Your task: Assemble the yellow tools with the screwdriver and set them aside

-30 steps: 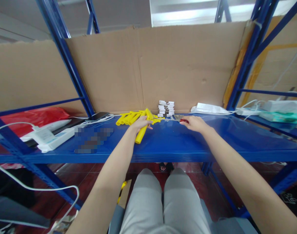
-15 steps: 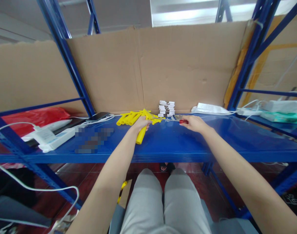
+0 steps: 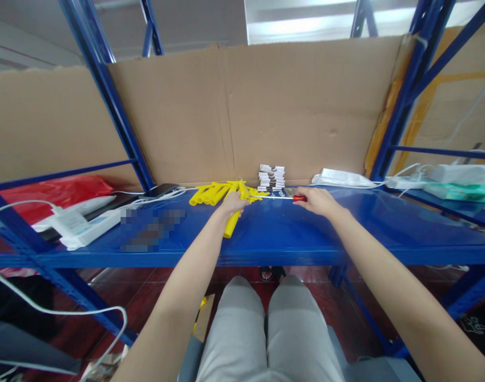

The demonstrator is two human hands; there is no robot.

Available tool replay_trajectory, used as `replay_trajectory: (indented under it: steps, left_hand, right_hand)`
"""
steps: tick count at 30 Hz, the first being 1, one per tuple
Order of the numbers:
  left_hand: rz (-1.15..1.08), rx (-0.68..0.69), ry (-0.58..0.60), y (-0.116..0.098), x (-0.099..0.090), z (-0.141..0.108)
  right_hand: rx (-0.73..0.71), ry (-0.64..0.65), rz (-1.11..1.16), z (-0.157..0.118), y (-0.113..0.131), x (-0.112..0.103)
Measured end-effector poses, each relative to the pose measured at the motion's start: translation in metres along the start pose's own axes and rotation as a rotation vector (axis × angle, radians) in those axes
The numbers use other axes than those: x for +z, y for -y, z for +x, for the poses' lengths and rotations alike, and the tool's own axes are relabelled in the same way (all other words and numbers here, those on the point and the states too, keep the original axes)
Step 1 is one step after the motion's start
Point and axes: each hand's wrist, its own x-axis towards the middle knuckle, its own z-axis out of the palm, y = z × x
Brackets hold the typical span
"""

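My left hand [image 3: 235,202] is closed around a yellow tube [image 3: 231,225], whose near end points toward me over the blue shelf. In my right hand [image 3: 317,200] is a screwdriver [image 3: 300,198] with a red handle. Its thin metal shaft runs left and reaches my left hand; the tip's exact contact is too small to make out. Several more yellow tubes [image 3: 205,195] lie side by side just left of my left hand. Small yellow pieces [image 3: 262,194] are scattered behind the shaft. A stack of white folded pieces [image 3: 271,178] stands against the cardboard.
A cardboard sheet [image 3: 298,106] backs the blue shelf [image 3: 282,228]. A white power strip [image 3: 91,228] with cables, a black phone-like object [image 3: 162,189] and a red bag [image 3: 67,193] are at left. A white packet [image 3: 341,178] lies at right. Blue metal posts [image 3: 118,106] frame the shelf.
Both hands stay in nearly the same place. The tube in my left hand has shifted very slightly, and the screwdriver is still held against that side.
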Motion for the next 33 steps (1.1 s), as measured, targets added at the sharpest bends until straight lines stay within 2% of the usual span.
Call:
replay_trajectory:
  steps: [11, 17, 24, 33]
  left_hand:
    - [0.117, -0.026, -0.012, -0.0009, -0.0016, 0.0004]
    - [0.139, 0.005, -0.014, -0.0049, -0.0036, -0.0047]
    - [0.146, -0.002, -0.017, -0.0039, -0.0013, -0.0046]
    - [0.125, -0.016, -0.028, -0.0041, -0.0014, -0.0035]
  right_hand:
    - [-0.074, 0.040, 0.046, -0.0001, -0.0005, 0.0021]
    - [-0.021, 0.089, 0.012, -0.0006, 0.0071, 0.0008]
    - [-0.019, 0.014, 0.037, 0.0010, 0.0007, 0.0063]
    - [0.016, 0.104, 0.064, 0.0015, 0.0076, 0.0035]
